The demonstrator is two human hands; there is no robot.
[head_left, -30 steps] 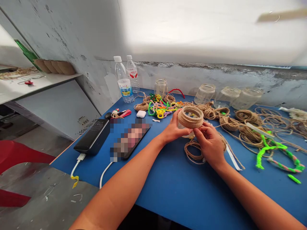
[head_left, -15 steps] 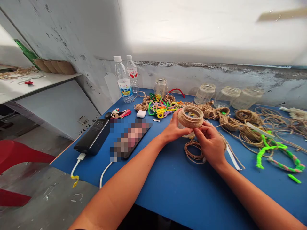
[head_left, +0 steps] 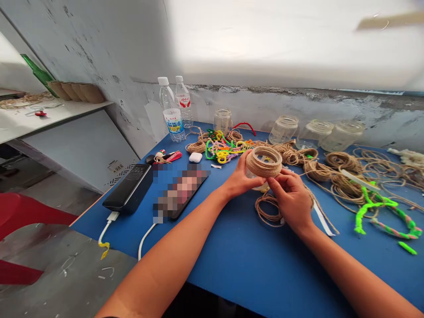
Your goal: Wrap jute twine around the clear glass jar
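A glass jar (head_left: pixel 264 164) with twine wound round its neck and shoulder stands in front of me, its lower part clear. My left hand (head_left: pixel 243 179) is closed around the jar's left side, thumb across the front. My right hand (head_left: pixel 293 196) is at the jar's front right, with thumb and forefinger pinched at the lower edge of the winding, apparently on the twine. Below the jar lies a small coil of twine (head_left: pixel 267 214), partly behind the right hand. A white strip (head_left: pixel 322 218) lies beside my right wrist, along with a loose strand of twine.
Twine bundles (head_left: pixel 344 185) and green pipe cleaners (head_left: pixel 366 207) spread to the right. Colourful pipe cleaners (head_left: pixel 221 150) lie behind the jar. Glass jars (head_left: pixel 283 130) and plastic bottles (head_left: pixel 173 119) line the back. At left are a power bank (head_left: pixel 127 187) and a phone (head_left: pixel 194 194).
Almost nothing differs. Both hands keep their hold at the jar, and the whole view has shifted very slightly.
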